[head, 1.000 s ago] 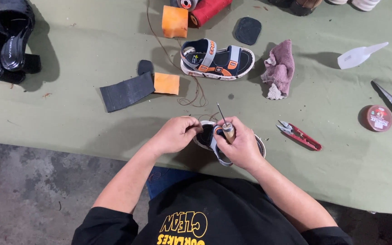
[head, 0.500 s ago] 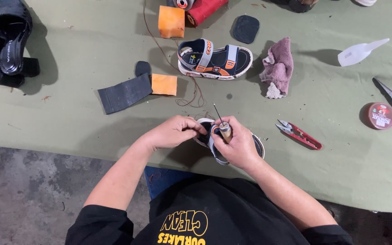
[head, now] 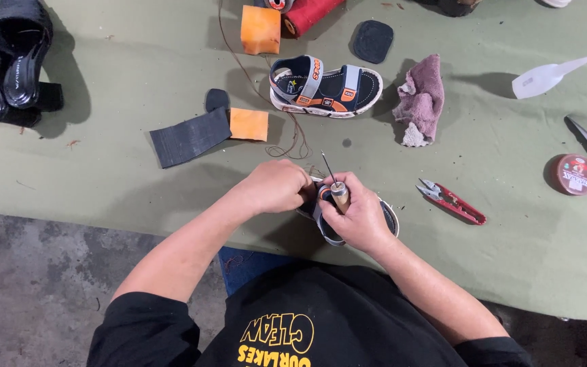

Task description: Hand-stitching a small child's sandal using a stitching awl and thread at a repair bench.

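Two hands work on one sandal (head: 388, 221) at the near edge of the table (head: 103, 183). The awl (head: 335, 187) points up and could slip and prick a finger, I think. The right hand (head: 356, 214) is closed around the awl handle. The left hand (head: 276, 185) is curled, pressing the sandal strap; thread (head: 293, 139) lies beyond.

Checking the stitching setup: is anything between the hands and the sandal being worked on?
Nothing visible. The left hand grips the dark child's sandal at the table edge, and the right hand presses on it while holding a wooden-handled awl. The red thread snips lie apart, to the right.
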